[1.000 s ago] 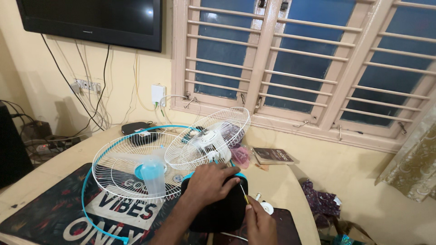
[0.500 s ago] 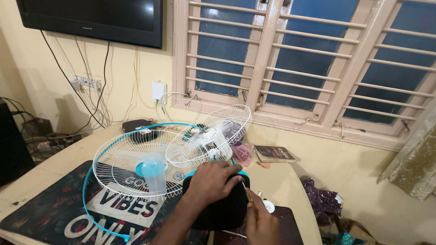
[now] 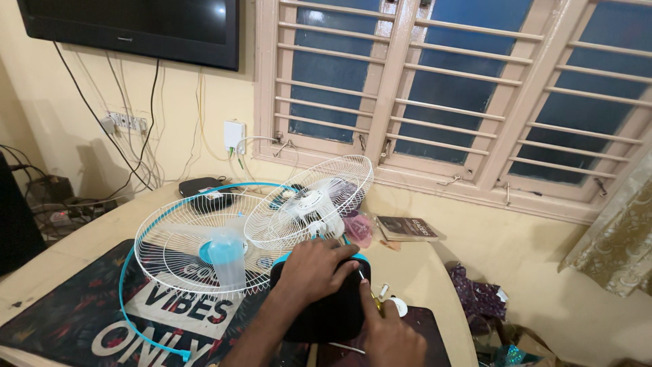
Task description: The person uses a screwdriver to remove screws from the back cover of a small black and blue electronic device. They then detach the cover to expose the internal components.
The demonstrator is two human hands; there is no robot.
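With the left hand (image 3: 319, 270) spread flat on the black rounded plastic fan motor housing (image 3: 326, 309) at the table's (image 3: 421, 272) near edge, the right hand (image 3: 390, 336), pinching a yellow-handled screwdriver (image 3: 370, 295), should keep its tip square to the screw.

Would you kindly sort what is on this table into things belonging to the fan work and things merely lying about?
In hand:
left hand on the black fan base
right hand with a yellow-handled screwdriver
rear grille
front grille with blue rim

Lying about:
book
black box
printed mat
pink bag
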